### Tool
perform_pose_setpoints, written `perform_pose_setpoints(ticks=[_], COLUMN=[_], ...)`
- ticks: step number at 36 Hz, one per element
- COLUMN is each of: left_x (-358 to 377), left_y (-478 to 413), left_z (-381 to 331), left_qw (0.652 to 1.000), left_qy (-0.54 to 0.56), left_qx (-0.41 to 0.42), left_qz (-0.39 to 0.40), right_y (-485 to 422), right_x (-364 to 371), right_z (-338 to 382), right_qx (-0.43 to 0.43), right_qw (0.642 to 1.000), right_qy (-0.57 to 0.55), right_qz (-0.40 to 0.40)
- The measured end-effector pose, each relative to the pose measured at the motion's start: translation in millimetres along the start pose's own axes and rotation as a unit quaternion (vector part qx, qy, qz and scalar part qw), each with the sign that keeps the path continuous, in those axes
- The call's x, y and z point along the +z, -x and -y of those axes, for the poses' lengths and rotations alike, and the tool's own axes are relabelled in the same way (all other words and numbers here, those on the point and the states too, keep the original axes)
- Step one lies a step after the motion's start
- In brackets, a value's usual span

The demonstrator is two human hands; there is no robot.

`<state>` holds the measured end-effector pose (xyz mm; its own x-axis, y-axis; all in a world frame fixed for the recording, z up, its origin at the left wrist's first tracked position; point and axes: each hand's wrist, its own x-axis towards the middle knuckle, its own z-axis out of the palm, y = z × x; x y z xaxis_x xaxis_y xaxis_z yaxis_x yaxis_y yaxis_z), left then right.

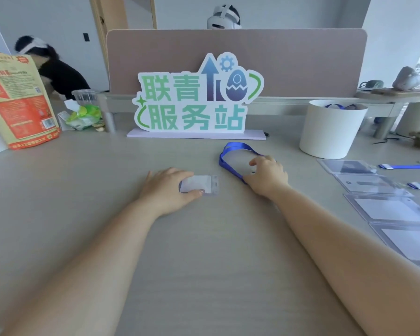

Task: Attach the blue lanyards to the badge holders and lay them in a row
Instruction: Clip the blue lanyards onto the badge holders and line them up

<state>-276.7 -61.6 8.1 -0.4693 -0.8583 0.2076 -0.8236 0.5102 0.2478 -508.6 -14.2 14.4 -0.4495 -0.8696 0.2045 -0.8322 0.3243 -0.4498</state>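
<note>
- On the desk [204, 251], our left hand [166, 187] pinches a badge holder [200, 183] to steady it.
- Our right hand [267, 177] curls round the blue lanyard [232, 151], ready to clip, we think.

- Standing sign [197, 98] at back of desk: "联青" top row, "服务站" bottom row, green letters.
- Orange bag [20, 100] far left: print too blurred to read.

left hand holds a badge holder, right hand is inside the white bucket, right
No: the head view shows the right hand on the blue lanyard, outside the white bucket. The left hand does hold the badge holder.
</note>
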Motion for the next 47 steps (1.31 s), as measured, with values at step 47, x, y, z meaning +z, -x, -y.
perform_pose_setpoints(ticks=[47], left_x=[-12], left_y=[-1], left_z=[-14], left_qw=[0.992], left_qy=[0.119], left_qx=[0.035], left_qz=[-0.032], right_y=[13], right_x=[2], right_z=[5], right_qx=[-0.083], right_qw=[0.977], right_qy=[-0.19], right_qz=[0.056])
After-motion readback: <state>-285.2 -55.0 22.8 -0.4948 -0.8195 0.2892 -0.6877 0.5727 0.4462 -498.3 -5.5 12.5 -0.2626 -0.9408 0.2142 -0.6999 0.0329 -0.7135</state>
